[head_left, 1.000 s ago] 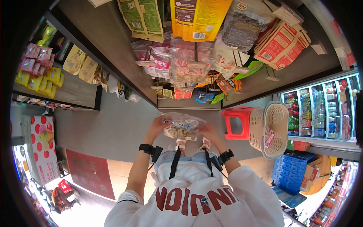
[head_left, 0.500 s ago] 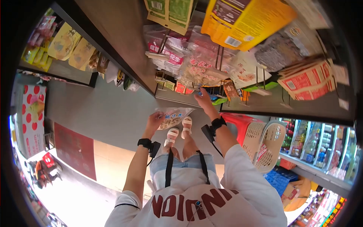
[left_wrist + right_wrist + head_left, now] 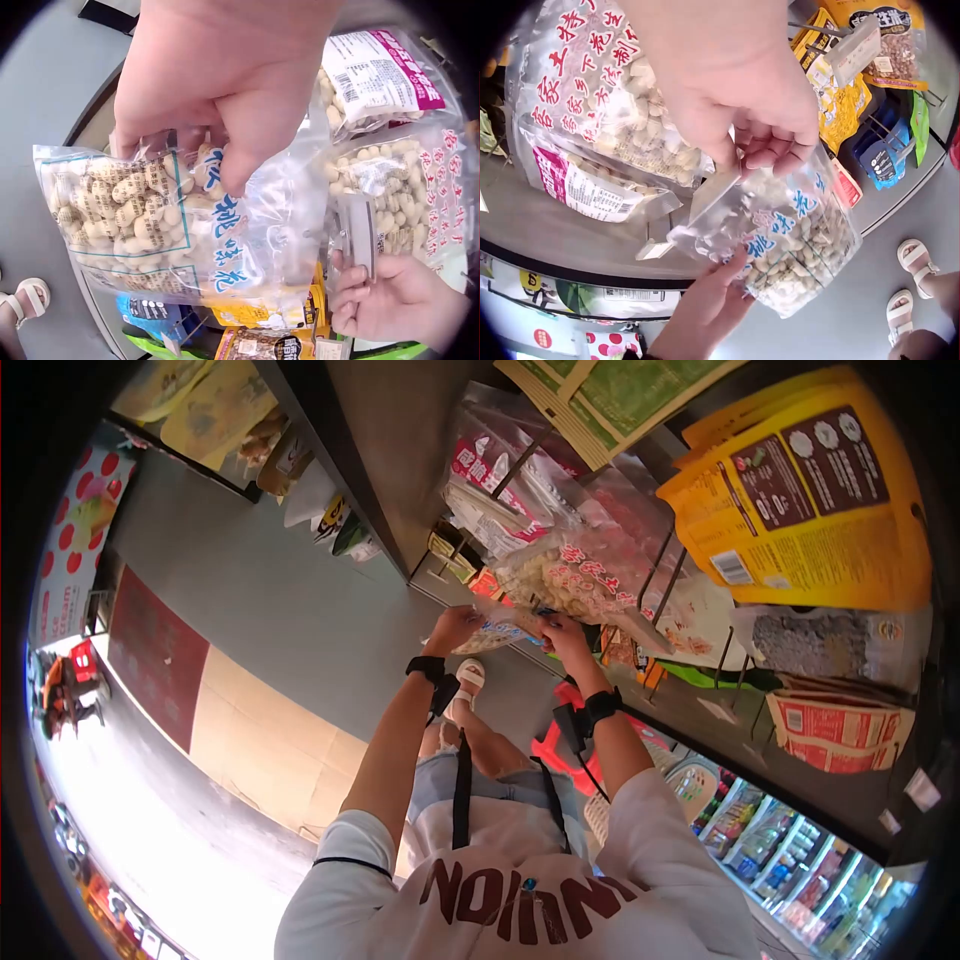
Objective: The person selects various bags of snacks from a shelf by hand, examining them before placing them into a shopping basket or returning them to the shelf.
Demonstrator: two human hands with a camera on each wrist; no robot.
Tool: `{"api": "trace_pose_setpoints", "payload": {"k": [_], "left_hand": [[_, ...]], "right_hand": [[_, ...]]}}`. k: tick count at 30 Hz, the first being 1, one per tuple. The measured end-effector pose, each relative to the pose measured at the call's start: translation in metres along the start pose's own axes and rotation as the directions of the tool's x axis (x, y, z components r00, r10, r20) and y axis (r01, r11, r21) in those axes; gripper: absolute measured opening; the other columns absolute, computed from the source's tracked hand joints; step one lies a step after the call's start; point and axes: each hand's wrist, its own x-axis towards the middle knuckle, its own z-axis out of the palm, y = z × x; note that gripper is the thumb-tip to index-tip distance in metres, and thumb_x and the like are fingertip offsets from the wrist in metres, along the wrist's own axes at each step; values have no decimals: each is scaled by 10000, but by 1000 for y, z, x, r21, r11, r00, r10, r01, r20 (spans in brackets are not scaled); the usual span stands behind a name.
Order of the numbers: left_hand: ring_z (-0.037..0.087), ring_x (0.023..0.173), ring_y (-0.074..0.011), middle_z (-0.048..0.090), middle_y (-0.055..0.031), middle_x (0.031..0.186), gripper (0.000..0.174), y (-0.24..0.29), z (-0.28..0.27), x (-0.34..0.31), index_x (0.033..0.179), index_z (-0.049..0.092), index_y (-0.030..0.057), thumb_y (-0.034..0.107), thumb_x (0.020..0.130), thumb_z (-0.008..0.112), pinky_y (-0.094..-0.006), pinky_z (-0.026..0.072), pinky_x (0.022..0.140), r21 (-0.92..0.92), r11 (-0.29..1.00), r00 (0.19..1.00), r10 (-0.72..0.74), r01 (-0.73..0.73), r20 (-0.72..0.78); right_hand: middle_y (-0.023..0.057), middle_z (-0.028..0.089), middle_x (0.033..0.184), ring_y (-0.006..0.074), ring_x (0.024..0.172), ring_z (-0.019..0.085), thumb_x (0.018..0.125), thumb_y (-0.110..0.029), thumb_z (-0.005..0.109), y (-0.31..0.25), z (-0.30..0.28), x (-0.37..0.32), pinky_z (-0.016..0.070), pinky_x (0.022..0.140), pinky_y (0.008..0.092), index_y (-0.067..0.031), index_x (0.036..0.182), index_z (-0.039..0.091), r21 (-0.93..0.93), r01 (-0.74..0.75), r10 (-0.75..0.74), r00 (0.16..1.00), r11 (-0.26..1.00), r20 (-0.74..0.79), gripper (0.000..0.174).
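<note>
My left hand (image 3: 457,628) grips a clear bag of peanuts (image 3: 131,217) with blue lettering, its thumb over the print and fingers curled behind. In the right wrist view the left hand (image 3: 709,307) has this bag low, nuts hanging downward. My right hand (image 3: 567,640) pinches a white price tag (image 3: 361,232) at the front of the rack, thumb against curled fingers. Right behind that tag hangs another peanut bag (image 3: 634,97) with red lettering. The peanut bag's clear upper end overlaps the price tag (image 3: 712,193) in the right wrist view.
A pink-labelled peanut bag (image 3: 500,480) hangs beside the red-lettered one. Yellow pouches (image 3: 790,500) and red-and-white packs (image 3: 840,730) hang further right on hooks. A red stool (image 3: 570,745) and a beige basket (image 3: 690,785) stand below the shelf.
Both hands were at the blue-lettered bag; the right hand left it, reached to the rack and now pinches the tag. The left hand has brought the bag up beside it. The head view has turned.
</note>
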Motion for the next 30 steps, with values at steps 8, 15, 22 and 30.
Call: {"api": "trace_pose_setpoints", "payload": {"k": [8,15,22,30], "left_hand": [[583,672,-222,585,-139,694,262,17,18,13,793,584,9,259,715,593,-312,434,605,-174,982,998,63,-67,-25],[551,630,-189,581,-119,693,246,22,23,16,803,577,0,229,713,592,-306,428,584,17,994,991,109,-110,73],[525,574,-165,574,-97,638,253,23,15,6,784,584,3,246,716,594,-302,422,561,0,1000,1000,2,-2,15],[521,565,-138,575,-91,638,257,6,12,7,795,597,16,258,709,602,-306,423,558,41,999,997,30,-27,-68]], "right_hand": [[5,482,579,65,484,437,781,-149,532,6,-1,2,402,461,227,-34,863,500,50,-37,34,998,998,50,145],[-12,471,570,57,481,436,777,-199,555,11,-2,3,412,468,221,-58,853,499,107,-38,33,998,993,53,169],[-30,461,563,53,495,446,775,-240,562,8,1,-1,428,494,222,-82,838,499,79,-47,42,998,996,55,181],[-36,454,563,49,501,439,777,-256,563,10,1,0,424,507,226,-90,839,500,103,-47,41,998,994,55,188]]}}
